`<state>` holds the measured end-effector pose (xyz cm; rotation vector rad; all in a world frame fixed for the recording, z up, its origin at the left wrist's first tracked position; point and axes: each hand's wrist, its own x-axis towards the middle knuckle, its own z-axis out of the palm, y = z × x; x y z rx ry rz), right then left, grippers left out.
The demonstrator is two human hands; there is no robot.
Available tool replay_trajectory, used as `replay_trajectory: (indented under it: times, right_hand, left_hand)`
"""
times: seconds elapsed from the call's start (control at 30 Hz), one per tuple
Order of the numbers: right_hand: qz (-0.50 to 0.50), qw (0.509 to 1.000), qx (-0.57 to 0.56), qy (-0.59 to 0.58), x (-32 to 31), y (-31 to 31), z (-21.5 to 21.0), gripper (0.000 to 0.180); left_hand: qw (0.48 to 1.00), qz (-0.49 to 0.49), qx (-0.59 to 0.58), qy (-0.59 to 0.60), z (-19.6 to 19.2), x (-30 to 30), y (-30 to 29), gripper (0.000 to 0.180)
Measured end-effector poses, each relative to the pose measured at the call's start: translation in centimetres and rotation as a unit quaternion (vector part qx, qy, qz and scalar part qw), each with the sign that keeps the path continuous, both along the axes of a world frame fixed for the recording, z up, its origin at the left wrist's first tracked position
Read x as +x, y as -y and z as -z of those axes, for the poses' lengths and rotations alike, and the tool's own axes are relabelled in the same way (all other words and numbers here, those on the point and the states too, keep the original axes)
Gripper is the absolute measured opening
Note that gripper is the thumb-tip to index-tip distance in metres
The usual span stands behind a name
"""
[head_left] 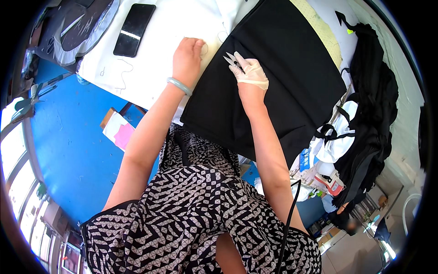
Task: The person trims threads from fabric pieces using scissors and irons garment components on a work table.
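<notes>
Small snips [230,58], their 2 blades parted, are grasped by the gloved right hand [252,74] over the black cloth [292,68]. The cloth is already spread partly across the white sheet [153,68]. The left hand [186,57] is curled above the sheet; whether thread is pinched cannot be told. Snipping is judged unfinished; how much is left cannot be told.
</notes>
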<state>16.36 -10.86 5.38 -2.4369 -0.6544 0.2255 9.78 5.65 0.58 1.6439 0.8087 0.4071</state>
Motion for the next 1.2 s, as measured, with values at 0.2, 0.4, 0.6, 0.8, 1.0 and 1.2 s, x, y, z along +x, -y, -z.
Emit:
replay_trajectory:
  times: [0.2,0.4,0.6,0.8,1.0,1.2]
  right_hand:
    - [-0.038,0.993,-0.09,0.066,0.3,-1.0,0.7,0.037]
    - [-0.015,0.998,-0.064,0.005,0.9,-0.9,1.2,0.033]
    - [0.056,0.993,0.055,-0.093,0.3,-0.1,0.1,0.035]
    - [0.115,0.965,0.184,-0.146,0.1,1.0,2.0,0.033]
    - [0.113,0.969,0.194,-0.107,0.8,2.0,1.3,0.032]
    - [0.018,0.999,-0.033,0.016,2.1,-0.9,-1.2,0.035]
  left_hand:
    - [1.0,-0.006,0.0,-0.005,-0.7,0.7,0.5,0.018]
    - [0.998,0.038,0.047,-0.024,-0.2,1.0,-0.3,0.015]
    - [0.934,0.099,0.343,0.021,0.1,5.1,-0.9,0.013]
    - [0.922,0.186,0.337,-0.034,0.8,5.0,-3.0,0.009]
    - [1.0,0.013,-0.003,-0.013,-0.1,-0.9,-4.9,0.012]
    - [0.956,-0.008,-0.243,0.164,-1.9,0.3,-3.6,0.013]
